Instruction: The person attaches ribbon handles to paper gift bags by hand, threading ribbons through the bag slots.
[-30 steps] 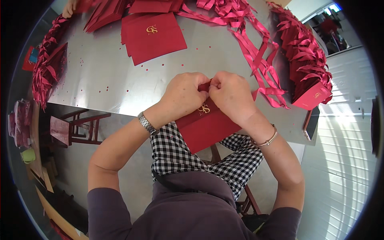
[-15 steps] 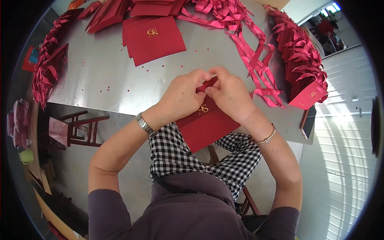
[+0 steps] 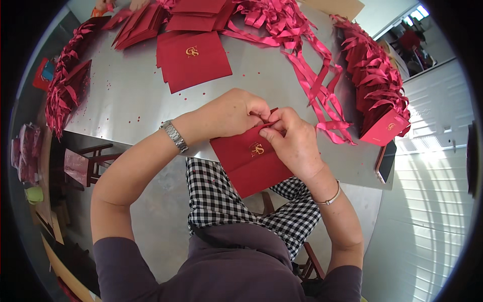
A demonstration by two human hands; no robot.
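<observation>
A flat red paper bag (image 3: 246, 173) with a gold emblem hangs over the near edge of the metal table, above my lap. My left hand (image 3: 234, 113) is closed at its top edge, fingers curled in and their tips partly hidden. From the right, my right hand (image 3: 297, 143) pinches the same edge, thumb on the front face and fingers behind. Between the two hands the edge looks bunched. Whether a ribbon is caught between the fingertips, I cannot make out.
Flat red bags (image 3: 196, 63) lie beyond my hands. A heap of pink-red ribbons (image 3: 274, 17) trails down the right side. Ribboned bags stand in a right row (image 3: 375, 75) and a left row (image 3: 63, 95). A phone (image 3: 386, 161) rests at the right corner. Another person's hand (image 3: 138, 4) shows far off.
My hands have come down and apart a little, and my left wrist has swung left. More of the bag's front, with its emblem, is now uncovered. Another person's hand has appeared at the far edge.
</observation>
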